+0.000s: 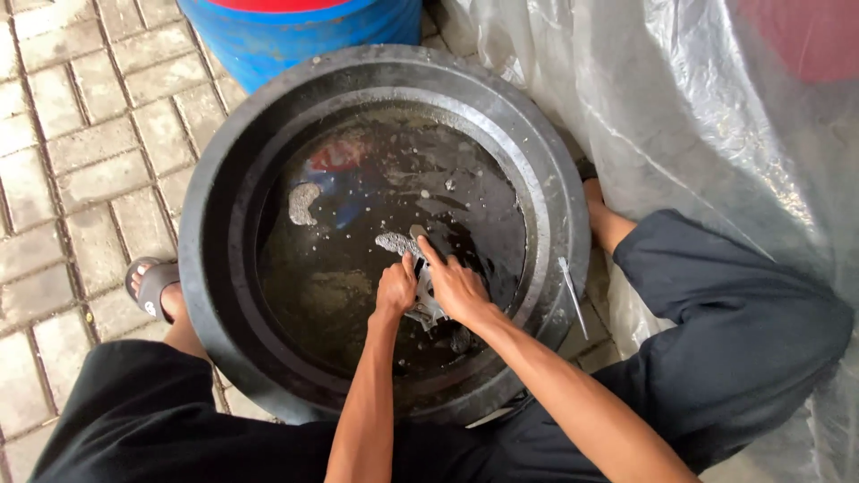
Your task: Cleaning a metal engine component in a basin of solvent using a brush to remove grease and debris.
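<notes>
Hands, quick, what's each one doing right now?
Left hand: closed on a small silvery fish.
Right hand: pressed on the same fish; grip cannot be told.

Both hands, left (pixel 395 288), right (pixel 455 286), gripping silvery fish (pixel 426 306) over black tub (pixel 215 206) water.

A tub (pixel 215 259) sits on the paved floor (pixel 80 134) between my knees, with a drum (pixel 295 36) behind it and a plastic sheet (pixel 680 125) to its right. Inside the tub, in water, my left hand (pixel 395 288) and right hand (pixel 456 286) meet side by side over a fish (pixel 428 309). A knife (pixel 573 295) lies on the tub's right rim.
</notes>
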